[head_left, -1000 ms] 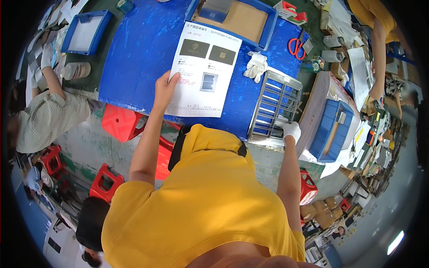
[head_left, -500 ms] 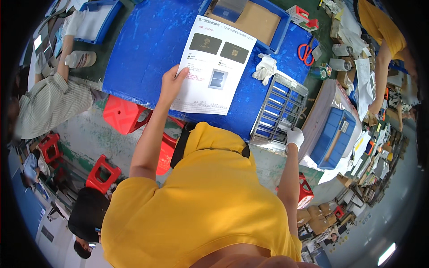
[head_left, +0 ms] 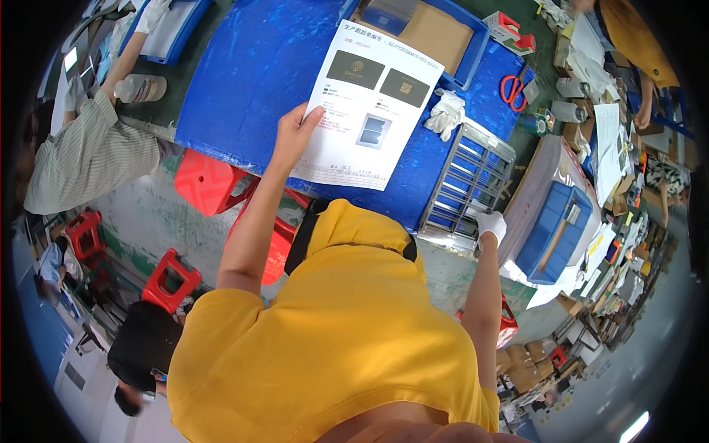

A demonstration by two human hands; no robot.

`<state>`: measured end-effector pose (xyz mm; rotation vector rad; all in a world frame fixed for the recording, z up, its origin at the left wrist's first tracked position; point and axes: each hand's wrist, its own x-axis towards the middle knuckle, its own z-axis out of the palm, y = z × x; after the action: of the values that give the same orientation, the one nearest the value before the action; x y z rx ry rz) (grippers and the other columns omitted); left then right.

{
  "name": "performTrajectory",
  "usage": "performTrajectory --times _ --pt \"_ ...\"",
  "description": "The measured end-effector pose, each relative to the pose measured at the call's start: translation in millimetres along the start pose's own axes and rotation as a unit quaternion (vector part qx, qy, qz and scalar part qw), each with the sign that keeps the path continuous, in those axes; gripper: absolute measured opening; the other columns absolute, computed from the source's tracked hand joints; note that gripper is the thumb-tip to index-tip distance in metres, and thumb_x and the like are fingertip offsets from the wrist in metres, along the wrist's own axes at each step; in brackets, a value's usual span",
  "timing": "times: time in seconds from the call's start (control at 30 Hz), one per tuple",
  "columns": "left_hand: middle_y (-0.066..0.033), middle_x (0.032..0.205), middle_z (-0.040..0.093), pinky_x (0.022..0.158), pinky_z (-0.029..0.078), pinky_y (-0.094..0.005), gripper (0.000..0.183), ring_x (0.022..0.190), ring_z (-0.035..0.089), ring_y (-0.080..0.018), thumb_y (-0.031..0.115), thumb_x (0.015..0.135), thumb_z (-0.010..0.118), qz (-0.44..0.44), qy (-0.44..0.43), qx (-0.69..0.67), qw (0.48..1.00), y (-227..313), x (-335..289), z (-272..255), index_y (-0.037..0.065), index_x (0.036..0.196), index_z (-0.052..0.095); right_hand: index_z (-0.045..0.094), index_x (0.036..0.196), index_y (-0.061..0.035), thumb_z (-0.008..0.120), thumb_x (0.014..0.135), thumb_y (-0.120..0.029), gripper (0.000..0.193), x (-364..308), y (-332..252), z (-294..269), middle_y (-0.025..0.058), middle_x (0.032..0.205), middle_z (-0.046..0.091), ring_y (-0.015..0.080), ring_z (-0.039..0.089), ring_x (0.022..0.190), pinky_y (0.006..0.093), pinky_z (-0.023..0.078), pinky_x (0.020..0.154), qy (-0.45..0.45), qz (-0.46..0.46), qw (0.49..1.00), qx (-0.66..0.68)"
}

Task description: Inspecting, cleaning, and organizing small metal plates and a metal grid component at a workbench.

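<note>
In my bare left hand [head_left: 298, 134], thumb on top, is the left edge of a white printed sheet [head_left: 351, 159] with dark card pictures on it. The sheet is tilted above the blue-covered table [head_left: 236, 81]. My right hand [head_left: 492, 224] wears a white glove and grips the near right corner of a metal wire rack [head_left: 473, 176]; its fingertips are partly hidden by the rack's bars. The rack lies slanted at the table's right side. Beyond it a loose white glove [head_left: 445, 115] rests on the table.
Past the sheet stands a blue tray [head_left: 478, 49] with brown board inside. Red-handled scissors [head_left: 511, 91] lie right of it. A blue bin [head_left: 552, 232] sits right of my right hand. Red stools [head_left: 203, 183] stand at the table's near edge. Co-workers are at left and right.
The whole view has shifted slightly. My left hand still has the sheet, and my right hand stays at the rack's corner. At far right, the co-worker's arm has drawn back.
</note>
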<state>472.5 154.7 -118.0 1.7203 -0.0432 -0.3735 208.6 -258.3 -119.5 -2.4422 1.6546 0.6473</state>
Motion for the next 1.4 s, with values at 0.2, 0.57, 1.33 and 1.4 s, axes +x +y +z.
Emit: performTrajectory --times 0.2,0.57,1.33,1.4 --pt "-0.0027 0.086 0.068 0.069 0.046 -0.0237 0.031 0.078 0.056 -0.0064 0.027 0.097 0.059 -0.009 0.001 -0.003 1.000 7.8 -3.5 -3.8 -0.002 0.105 0.068 0.069 0.096 -0.0006 0.068 0.071 -0.028 0.038 2.6 12.1 8.2 0.0229 0.098 0.069 0.0372 0.066 0.096 0.0406 0.051 0.085 0.018 0.003 0.998 0.053" --pt "-0.0025 0.086 0.068 0.070 0.046 -0.0236 0.031 0.079 0.057 -0.0064 0.027 0.097 0.060 0.017 -0.006 -0.001 1.000 9.1 11.7 6.0 -0.002 0.105 0.068 0.065 0.106 -0.0014 0.055 0.085 -0.005 0.024 -7.3 36.7 -27.9 -0.0013 0.078 0.061 0.0076 0.052 0.065 0.0261 0.043 0.059 -0.144 -0.035 0.867 0.476" --pt "-0.0052 0.082 0.063 0.069 0.045 -0.0270 0.025 0.077 0.051 -0.0089 0.016 0.097 0.057 0.088 -0.066 0.021 0.994 7.0 16.0 32.8 -0.007 0.099 0.064 0.055 0.094 -0.0015 0.050 0.097 -0.038 0.037 -134.2 -67.3 -61.4 0.0271 0.082 0.065 0.0449 0.064 0.080 0.0516 0.051 0.072 0.071 -0.212 0.954 0.201" --pt "-0.0053 0.082 0.063 0.069 0.044 -0.0267 0.025 0.077 0.051 -0.0088 0.016 0.097 0.057 0.090 -0.060 0.019 0.994 8.6 17.1 30.2 -0.007 0.099 0.064 0.057 0.097 -0.0009 0.051 0.096 -0.038 0.037 -125.7 -66.0 -59.1 0.0254 0.085 0.066 0.0434 0.064 0.082 0.0491 0.050 0.073 0.067 -0.215 0.952 0.207"
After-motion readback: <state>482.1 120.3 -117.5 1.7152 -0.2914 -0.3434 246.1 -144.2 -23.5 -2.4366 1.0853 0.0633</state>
